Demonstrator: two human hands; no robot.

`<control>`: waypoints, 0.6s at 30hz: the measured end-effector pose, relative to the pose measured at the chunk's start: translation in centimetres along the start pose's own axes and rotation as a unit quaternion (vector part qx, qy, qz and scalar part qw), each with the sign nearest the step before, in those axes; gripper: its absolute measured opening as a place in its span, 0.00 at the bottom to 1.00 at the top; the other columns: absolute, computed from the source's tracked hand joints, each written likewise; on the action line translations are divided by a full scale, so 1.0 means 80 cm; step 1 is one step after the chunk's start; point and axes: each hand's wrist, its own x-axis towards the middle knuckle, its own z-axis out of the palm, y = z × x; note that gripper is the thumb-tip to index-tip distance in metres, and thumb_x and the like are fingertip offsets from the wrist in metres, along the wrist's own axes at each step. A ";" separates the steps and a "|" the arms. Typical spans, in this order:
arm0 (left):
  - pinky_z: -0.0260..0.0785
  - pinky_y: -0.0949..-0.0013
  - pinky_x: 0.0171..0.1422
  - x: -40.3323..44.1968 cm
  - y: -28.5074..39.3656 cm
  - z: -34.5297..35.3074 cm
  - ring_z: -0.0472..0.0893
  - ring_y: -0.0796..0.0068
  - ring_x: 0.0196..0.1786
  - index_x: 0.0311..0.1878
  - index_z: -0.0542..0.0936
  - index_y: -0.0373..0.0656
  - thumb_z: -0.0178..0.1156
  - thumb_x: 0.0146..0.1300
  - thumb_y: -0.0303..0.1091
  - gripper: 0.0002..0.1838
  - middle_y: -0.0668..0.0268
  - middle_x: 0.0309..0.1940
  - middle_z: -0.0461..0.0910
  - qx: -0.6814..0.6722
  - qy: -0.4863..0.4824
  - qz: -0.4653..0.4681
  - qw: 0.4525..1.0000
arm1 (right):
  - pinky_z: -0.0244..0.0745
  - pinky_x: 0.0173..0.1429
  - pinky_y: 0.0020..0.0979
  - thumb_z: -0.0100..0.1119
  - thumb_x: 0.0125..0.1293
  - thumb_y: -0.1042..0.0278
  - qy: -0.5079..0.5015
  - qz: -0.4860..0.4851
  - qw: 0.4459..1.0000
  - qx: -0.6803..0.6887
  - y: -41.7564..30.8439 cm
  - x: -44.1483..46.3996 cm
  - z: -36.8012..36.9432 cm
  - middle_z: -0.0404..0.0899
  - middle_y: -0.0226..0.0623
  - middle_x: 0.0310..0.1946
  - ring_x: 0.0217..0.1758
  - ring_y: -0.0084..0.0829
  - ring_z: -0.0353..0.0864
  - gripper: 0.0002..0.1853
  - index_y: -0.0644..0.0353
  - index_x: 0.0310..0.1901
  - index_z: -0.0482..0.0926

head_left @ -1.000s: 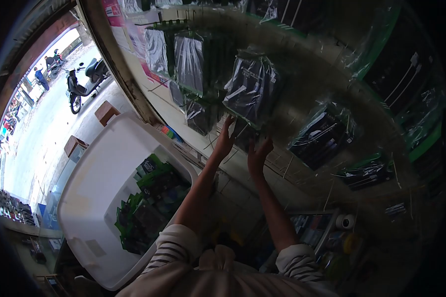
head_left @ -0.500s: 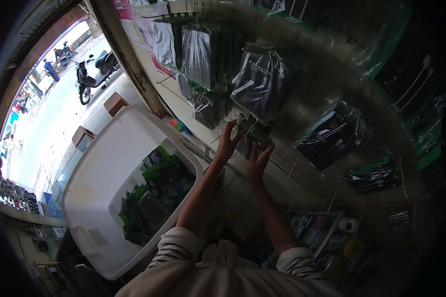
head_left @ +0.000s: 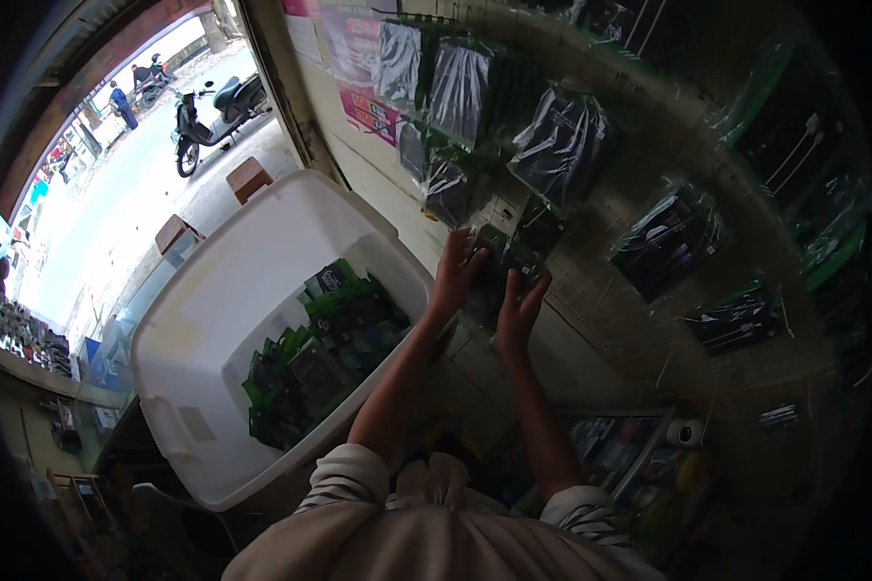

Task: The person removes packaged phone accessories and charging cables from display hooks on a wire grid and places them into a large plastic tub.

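Observation:
Both my hands are raised to the wall display, fingers closed on a dark, flat packet [head_left: 494, 254] with a clear wrapper. My left hand [head_left: 455, 274] grips its left side near the top. Lower on the right edge, my right hand [head_left: 519, 308] holds it between thumb and fingers. What is inside the packet is too dark to make out. Just above and behind it hang a small dark pack [head_left: 540, 225] and a larger plastic-wrapped black pack [head_left: 560, 150].
A big white plastic tub [head_left: 228, 261] with a heap of green-and-black packets [head_left: 334, 339] stands to my left. More wrapped packs [head_left: 667, 247] hang on the right. A glass-fronted case [head_left: 615, 450] is low on the right. Outside the doorway a scooter [head_left: 218, 116] is parked.
My view has shifted, so the tub and hanging packs sit further right in the picture. The packet has turned so that more of its flat face shows; both hands still hold it.

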 end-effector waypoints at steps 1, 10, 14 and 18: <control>0.63 0.74 0.48 -0.004 0.009 -0.006 0.70 0.76 0.47 0.50 0.61 0.40 0.52 0.59 0.29 0.17 0.61 0.44 0.70 -0.001 0.005 0.002 1.000 | 0.58 0.56 0.35 0.47 0.61 0.67 -0.005 -0.002 1.000 0.000 -0.011 -0.006 0.001 0.62 0.52 0.49 0.52 0.39 0.65 0.23 0.69 0.54 0.55; 0.66 0.74 0.45 -0.072 0.104 -0.132 0.71 0.75 0.44 0.52 0.58 0.41 0.53 0.58 0.29 0.20 0.60 0.43 0.69 -0.121 0.092 0.053 0.987 | 0.57 0.57 0.34 0.48 0.61 0.65 -0.191 -0.034 0.978 0.074 -0.066 -0.084 0.070 0.61 0.50 0.52 0.56 0.38 0.62 0.28 0.62 0.59 0.50; 0.67 0.73 0.44 -0.122 0.101 -0.214 0.72 0.74 0.43 0.55 0.57 0.41 0.54 0.57 0.28 0.24 0.59 0.43 0.69 -0.050 0.175 0.066 0.981 | 0.61 0.54 0.33 0.46 0.61 0.65 -0.289 -0.011 0.952 0.099 -0.076 -0.120 0.135 0.67 0.48 0.46 0.51 0.35 0.67 0.25 0.62 0.58 0.52; 0.67 0.71 0.46 -0.173 0.093 -0.282 0.72 0.71 0.45 0.59 0.52 0.44 0.54 0.56 0.27 0.30 0.58 0.42 0.69 0.139 0.233 -0.051 0.961 | 0.62 0.52 0.34 0.48 0.61 0.65 -0.402 0.009 0.915 0.020 -0.048 -0.144 0.203 0.68 0.48 0.43 0.49 0.39 0.68 0.24 0.63 0.56 0.56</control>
